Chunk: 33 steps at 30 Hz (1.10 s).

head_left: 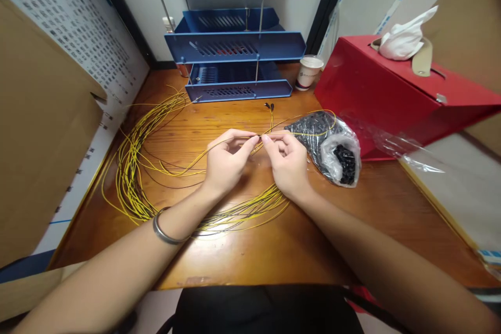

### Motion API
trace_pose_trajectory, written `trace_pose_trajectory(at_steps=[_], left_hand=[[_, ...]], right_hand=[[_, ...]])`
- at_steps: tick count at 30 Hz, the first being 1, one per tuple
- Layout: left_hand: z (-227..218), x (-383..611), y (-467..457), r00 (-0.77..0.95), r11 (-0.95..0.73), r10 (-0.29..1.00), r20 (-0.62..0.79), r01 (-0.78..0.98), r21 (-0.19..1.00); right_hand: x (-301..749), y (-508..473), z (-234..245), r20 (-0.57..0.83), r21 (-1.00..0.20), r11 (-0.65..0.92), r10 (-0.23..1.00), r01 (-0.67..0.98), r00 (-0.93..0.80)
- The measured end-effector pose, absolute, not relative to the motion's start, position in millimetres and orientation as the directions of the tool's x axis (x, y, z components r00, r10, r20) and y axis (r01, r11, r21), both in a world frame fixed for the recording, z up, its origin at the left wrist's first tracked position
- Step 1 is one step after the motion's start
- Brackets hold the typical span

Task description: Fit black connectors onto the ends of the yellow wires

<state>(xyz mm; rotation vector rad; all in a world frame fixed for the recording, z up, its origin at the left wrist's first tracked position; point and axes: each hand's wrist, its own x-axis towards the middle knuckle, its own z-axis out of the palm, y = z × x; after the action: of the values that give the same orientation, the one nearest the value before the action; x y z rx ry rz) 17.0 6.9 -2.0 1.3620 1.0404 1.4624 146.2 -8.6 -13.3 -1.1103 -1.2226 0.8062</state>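
Over the middle of the wooden table, my left hand (229, 159) pinches a thin yellow wire (195, 159) between thumb and fingertips. My right hand (287, 159) meets it, its thumb and forefinger closed on the same wire or its end; the exact spot between the fingertips is too small to make out. A loose coil of yellow and black wires (131, 177) spreads to the left and passes beneath both hands. Just beyond the hands lie wire ends with small black tips (269, 107). Beside my right hand rests a clear plastic bag of small black pieces (313, 128), its mouth open.
A blue tiered tray rack (235, 47) stands at the back, with a paper cup (309, 72) to its right. The red tissue box (364, 88) takes up the right side of the table (250, 266). Cardboard (39, 130) closes in the left side.
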Motion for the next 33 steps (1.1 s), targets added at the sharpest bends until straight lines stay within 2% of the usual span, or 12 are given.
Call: trace_pose_trajectory(at_steps=[4, 9, 19, 33], left_hand=[[-2.1, 17.2, 4.6, -0.046, -0.306, 0.952, 0.304, -0.046, 0.951], [0.0, 16.8, 3.3, -0.028, -0.311, 0.950, 0.310, -0.035, 0.950], [-1.8, 13.0, 1.9, 0.020, -0.341, 0.940, 0.341, 0.111, 0.934], [-3.3, 12.6, 3.1, 0.017, -0.350, 0.936, 0.351, 0.119, 0.929]], right_hand=[[150.9, -12.1, -13.5, 0.358, -0.932, 0.345, 0.922, 0.108, 0.144], [150.5, -8.8, -14.8, 0.308, -0.951, 0.301, 0.938, 0.064, 0.161], [149.5, -9.1, -13.2, 0.297, -0.953, 0.302, 0.934, 0.006, 0.197], [148.9, -7.6, -15.3, 0.342, -0.938, 0.347, 0.912, 0.018, 0.224]])
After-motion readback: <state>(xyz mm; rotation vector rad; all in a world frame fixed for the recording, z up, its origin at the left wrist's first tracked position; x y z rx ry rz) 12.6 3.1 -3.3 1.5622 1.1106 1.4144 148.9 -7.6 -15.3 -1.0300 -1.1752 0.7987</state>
